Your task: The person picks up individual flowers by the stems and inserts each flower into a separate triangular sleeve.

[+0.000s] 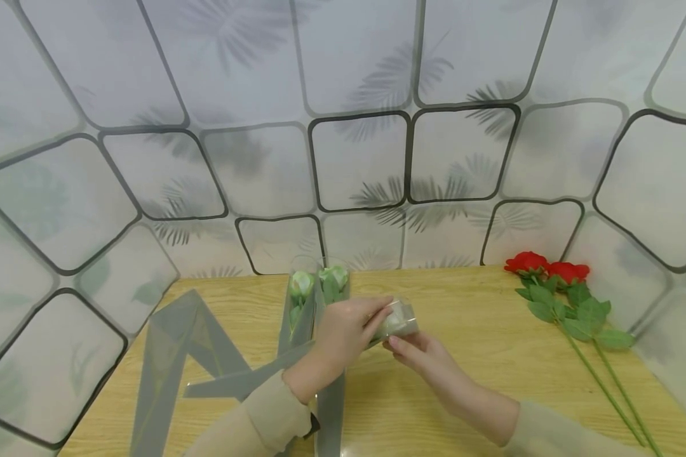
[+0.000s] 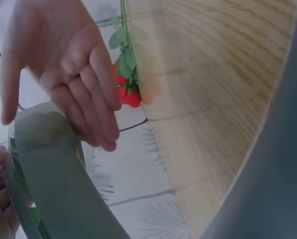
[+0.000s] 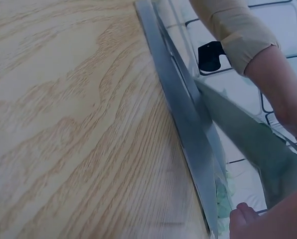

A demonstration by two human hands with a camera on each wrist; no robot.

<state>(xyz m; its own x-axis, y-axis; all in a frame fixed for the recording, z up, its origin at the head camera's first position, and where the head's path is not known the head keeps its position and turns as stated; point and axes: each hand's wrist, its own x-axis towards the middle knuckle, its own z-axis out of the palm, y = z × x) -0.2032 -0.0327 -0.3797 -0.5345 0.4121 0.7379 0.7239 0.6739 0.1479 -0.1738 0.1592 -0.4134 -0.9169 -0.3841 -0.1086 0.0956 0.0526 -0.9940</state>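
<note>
My left hand (image 1: 345, 327) grips the upper end of a grey, clear-topped flower sleeve (image 1: 246, 381) lying slantwise across the table. A pale bloom (image 1: 397, 319) shows through its clear top, and in the left wrist view green leaves (image 2: 24, 179) show at the sleeve's edge. Just below that top is my right hand (image 1: 434, 368). The left wrist view has the right palm (image 2: 59, 55) facing up, fingers fairly straight beside the sleeve, thumb apart. Two more sleeves with pale green-white flowers (image 1: 302, 289) lie behind the left hand.
Empty-looking grey sleeves (image 1: 160, 355) are spread at the left of the wooden table (image 1: 463, 292). Two red roses (image 1: 545, 266) with leaves and long stems lie along the right side. A patterned wall covering (image 1: 360, 165) encloses the back and sides.
</note>
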